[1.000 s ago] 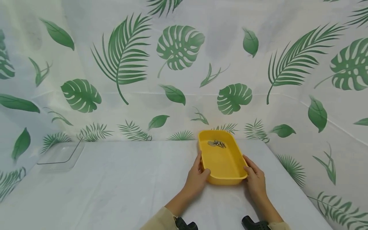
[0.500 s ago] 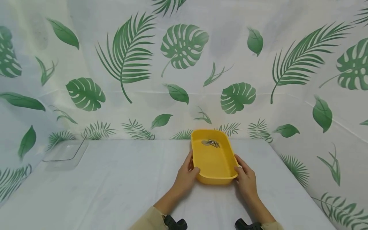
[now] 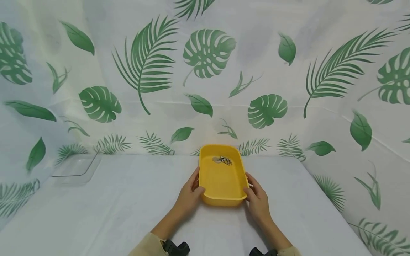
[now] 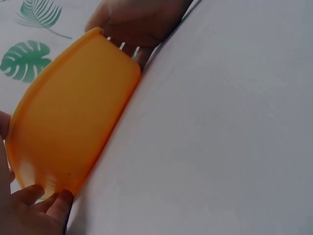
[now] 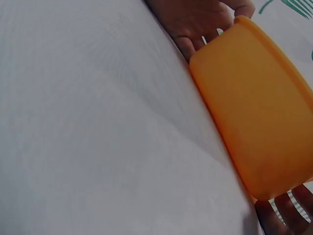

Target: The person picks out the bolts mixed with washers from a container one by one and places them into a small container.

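Note:
A yellow rectangular plastic basin [image 3: 223, 183] with rounded corners sits on the white cloth near the back of the table. Toward its far end lies a small cluster of shiny metal pieces [image 3: 226, 161] beside a flat round disc [image 3: 216, 159]; their exact kind is too small to tell. My left hand [image 3: 188, 196] grips the basin's near left corner, thumb over the rim. At the near right corner my right hand [image 3: 258, 203] holds the rim the same way. Both wrist views show the basin's outer wall [image 4: 78, 107] between the hands, fingers low against its sides.
A clear transparent container [image 3: 77, 170] stands at the back left of the white-covered table [image 3: 128, 206]. Behind and at both sides hangs a white sheet [image 3: 217, 85] printed with green leaves.
Both hands have moved the basin to the left across the cloth, with the metal pieces inside it. The head view has turned slightly left. Both grips stay the same.

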Demonstrator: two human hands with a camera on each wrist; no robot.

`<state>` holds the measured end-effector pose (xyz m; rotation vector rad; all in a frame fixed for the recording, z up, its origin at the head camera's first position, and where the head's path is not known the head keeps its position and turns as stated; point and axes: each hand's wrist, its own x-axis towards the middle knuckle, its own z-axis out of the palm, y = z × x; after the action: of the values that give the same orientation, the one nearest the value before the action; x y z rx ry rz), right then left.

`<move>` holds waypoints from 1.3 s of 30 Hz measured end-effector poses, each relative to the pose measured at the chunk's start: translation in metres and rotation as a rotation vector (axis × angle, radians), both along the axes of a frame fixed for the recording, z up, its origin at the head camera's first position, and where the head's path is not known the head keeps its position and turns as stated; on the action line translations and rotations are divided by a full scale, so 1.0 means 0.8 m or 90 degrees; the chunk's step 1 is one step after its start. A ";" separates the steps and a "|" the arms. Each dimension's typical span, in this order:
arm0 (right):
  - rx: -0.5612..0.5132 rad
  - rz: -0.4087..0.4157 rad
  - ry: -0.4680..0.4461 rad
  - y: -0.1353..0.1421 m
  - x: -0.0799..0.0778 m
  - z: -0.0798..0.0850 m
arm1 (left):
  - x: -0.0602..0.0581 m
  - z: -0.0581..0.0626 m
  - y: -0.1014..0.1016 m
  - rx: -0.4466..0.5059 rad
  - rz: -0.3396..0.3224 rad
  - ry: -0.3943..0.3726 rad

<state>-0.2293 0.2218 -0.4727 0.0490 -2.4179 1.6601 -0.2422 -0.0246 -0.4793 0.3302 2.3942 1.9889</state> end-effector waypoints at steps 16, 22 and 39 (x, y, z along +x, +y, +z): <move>-0.013 0.065 -0.024 -0.061 -0.006 -0.003 | 0.009 0.008 -0.069 -0.004 0.052 -0.050; -0.041 0.101 -0.035 -0.082 -0.009 0.001 | 0.010 0.008 -0.094 -0.010 0.076 -0.044; -0.028 0.120 -0.042 -0.088 -0.038 -0.003 | 0.012 0.000 -0.109 0.036 0.088 -0.013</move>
<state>-0.2593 0.1517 -0.4749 0.2244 -2.4914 1.8207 -0.2324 -0.1122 -0.4794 0.1489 2.4145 2.1071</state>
